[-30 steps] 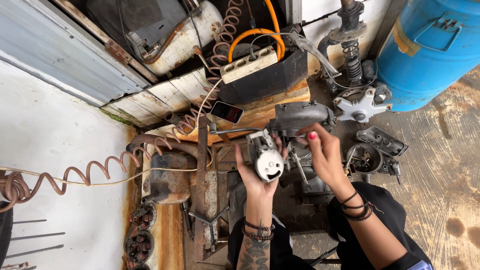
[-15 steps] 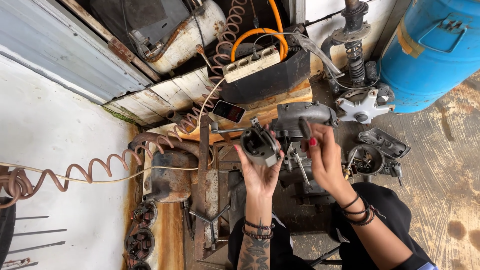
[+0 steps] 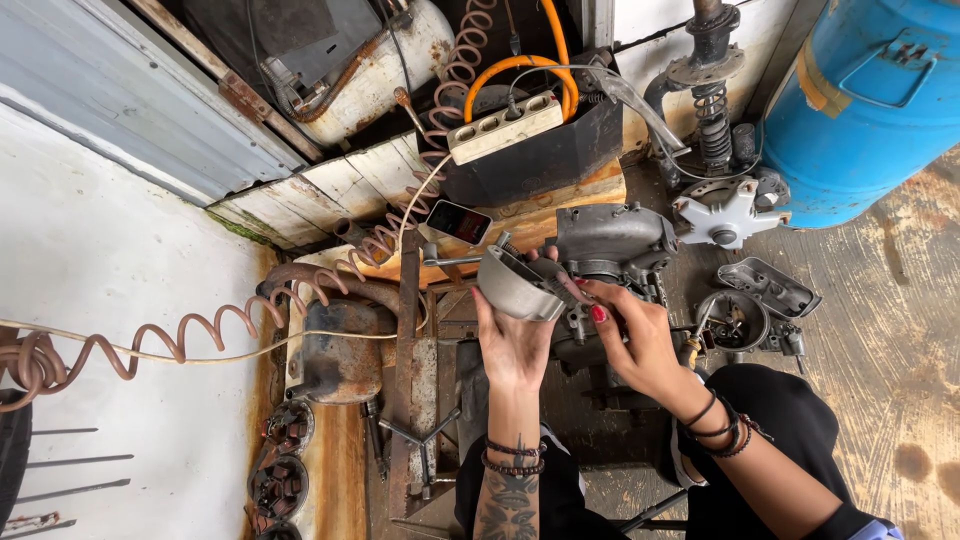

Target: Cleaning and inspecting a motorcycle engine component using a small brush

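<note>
A: What has the left hand [image 3: 515,345] got?

B: A round grey metal housing [image 3: 517,283], cupped from below with the palm up and the fingers wrapped round its rim. It is tilted, with its open side turned towards the engine block [image 3: 612,240].

A: And the right hand [image 3: 640,340]?

B: It comes in from the right, fingers bent, with the fingertips [image 3: 598,313] on the housing's right edge. It pinches that edge rather than closing fully around it.

A: Where does the housing sit overall?

B: Held up in the air in front of the person, just beside the grey engine block, which stands on the cluttered wooden desk [image 3: 590,195].

A: What else is close by?

B: A phone [image 3: 459,221] lies left of the block, near a coiled brown hose [image 3: 200,335] that runs off to the left. Behind sits a black box [image 3: 540,150] with a white power strip [image 3: 505,125] and an orange cable [image 3: 520,70]. To the right is a blue barrel [image 3: 860,100], a white star-shaped part [image 3: 725,212] and a round metal cover [image 3: 733,320] on the floor.
</note>
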